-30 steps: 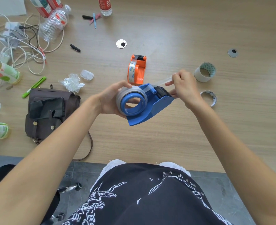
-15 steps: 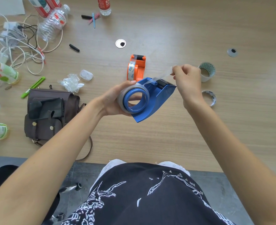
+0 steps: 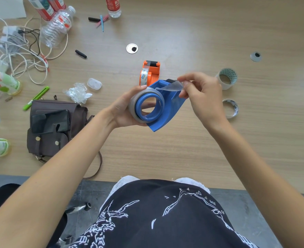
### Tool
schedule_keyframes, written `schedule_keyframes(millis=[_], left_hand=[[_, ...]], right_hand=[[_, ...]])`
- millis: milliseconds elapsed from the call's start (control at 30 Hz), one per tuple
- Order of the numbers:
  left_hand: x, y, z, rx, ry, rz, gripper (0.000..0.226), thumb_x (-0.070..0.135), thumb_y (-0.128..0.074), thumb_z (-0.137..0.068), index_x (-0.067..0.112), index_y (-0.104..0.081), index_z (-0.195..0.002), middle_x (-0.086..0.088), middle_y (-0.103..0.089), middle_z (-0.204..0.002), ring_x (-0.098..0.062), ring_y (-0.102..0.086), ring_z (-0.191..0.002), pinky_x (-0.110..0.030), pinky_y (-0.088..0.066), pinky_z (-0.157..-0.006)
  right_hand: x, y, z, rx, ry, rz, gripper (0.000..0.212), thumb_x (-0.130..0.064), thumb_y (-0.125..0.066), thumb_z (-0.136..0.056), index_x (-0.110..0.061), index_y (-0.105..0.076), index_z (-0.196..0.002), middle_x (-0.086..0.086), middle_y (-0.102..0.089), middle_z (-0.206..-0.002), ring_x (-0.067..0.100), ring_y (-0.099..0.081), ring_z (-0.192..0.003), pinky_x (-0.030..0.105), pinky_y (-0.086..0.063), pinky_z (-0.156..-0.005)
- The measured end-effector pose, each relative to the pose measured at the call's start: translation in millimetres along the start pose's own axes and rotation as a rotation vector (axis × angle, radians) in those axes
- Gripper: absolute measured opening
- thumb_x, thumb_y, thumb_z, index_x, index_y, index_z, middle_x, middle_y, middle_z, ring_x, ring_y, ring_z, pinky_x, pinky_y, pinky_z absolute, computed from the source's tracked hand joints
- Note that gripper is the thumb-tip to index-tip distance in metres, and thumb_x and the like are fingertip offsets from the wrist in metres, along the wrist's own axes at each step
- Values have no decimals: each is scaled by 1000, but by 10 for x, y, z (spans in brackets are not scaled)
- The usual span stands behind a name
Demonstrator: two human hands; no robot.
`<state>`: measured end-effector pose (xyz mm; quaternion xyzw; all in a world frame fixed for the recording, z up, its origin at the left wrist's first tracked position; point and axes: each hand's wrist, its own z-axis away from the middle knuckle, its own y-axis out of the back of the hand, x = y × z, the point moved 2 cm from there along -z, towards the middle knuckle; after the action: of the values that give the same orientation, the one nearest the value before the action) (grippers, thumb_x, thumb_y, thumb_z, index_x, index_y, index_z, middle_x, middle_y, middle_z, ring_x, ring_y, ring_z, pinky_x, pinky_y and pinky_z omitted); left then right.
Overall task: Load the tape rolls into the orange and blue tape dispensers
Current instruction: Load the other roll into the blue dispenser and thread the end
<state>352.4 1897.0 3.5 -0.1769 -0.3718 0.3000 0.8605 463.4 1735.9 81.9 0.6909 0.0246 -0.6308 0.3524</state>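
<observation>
Wooden table (image 3: 219, 140) carries everything, with the person's dark printed garment (image 3: 165, 212) along its near edge. On the left side lies a brown bag (image 3: 58, 133) with a black phone (image 3: 50, 120) on top of it, and beyond it a tangle of cables (image 3: 20, 56) and a clear bottle (image 3: 55, 27) on its side. Above the table's middle, the left hand (image 3: 124, 110) grips the blue tape dispenser (image 3: 167, 106), fingers curled round the clear tape roll (image 3: 144, 102) seated on its blue hub. The right hand (image 3: 203, 97) pinches the roll's loose tape end (image 3: 170, 87) between thumb and fingertips, holding the strip over the dispenser's front. Just behind stands the orange tape dispenser (image 3: 152, 74) on the table, a roll already in it. To the right of the right hand sit a thick tape roll (image 3: 227, 78) and, nearer, a thin tape roll (image 3: 230, 108), apart from each other.
</observation>
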Motion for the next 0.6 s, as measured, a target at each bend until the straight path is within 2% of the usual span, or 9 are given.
schedule_keyframes(millis=[133,200,367,433,500,600], left_hand=[[12,-12,-10,-14,-5,18,45,51,-53,-83,25,-57,-120,-8,-62,-121,-29,-63,-101,-50,-47,-95],[15,-2,-13,-8,-2,18,44,52,-53,-84,25,-57,-119,-8,-61,-123,-30,-60,-103,-52,-42,-99],[-3,41,10,-16,0,10,40,51,-50,-87,24,-61,-114,-8,-64,-118,-29,-63,-103,-52,-44,-98],[-16,54,22,-18,6,3,37,50,-51,-87,24,-63,-111,-8,-65,-117,-28,-64,-101,-49,-47,-95],[-35,72,26,-20,17,-12,39,50,-54,-84,24,-62,-112,-8,-65,-118,-28,-65,-99,-46,-49,-90],[-47,92,44,-31,35,-30,47,49,-67,-74,24,-62,-113,-8,-66,-116,-28,-66,-97,-45,-51,-87]], right_hand=[[15,-14,14,17,-29,32,22,-5,-51,-89,-15,-70,-92,-6,-62,-57,-1,-55,-54,23,-49,-68],[20,-13,17,25,-27,52,21,-6,-50,-90,-15,-70,-92,-6,-62,-57,-3,-54,-53,16,-46,-65],[5,0,19,52,14,119,19,-9,-50,-92,-12,-68,-96,-3,-62,-59,-4,-54,-53,12,-42,-61],[-4,6,16,69,40,151,20,-9,-49,-92,-11,-68,-97,0,-63,-62,0,-54,-55,16,-42,-62],[-5,10,11,82,68,171,21,-7,-48,-91,-9,-67,-99,3,-64,-65,7,-55,-58,26,-45,-67],[-2,20,-9,73,94,196,24,-7,-45,-91,-8,-64,-105,8,-64,-65,21,-60,-64,33,-46,-69]])
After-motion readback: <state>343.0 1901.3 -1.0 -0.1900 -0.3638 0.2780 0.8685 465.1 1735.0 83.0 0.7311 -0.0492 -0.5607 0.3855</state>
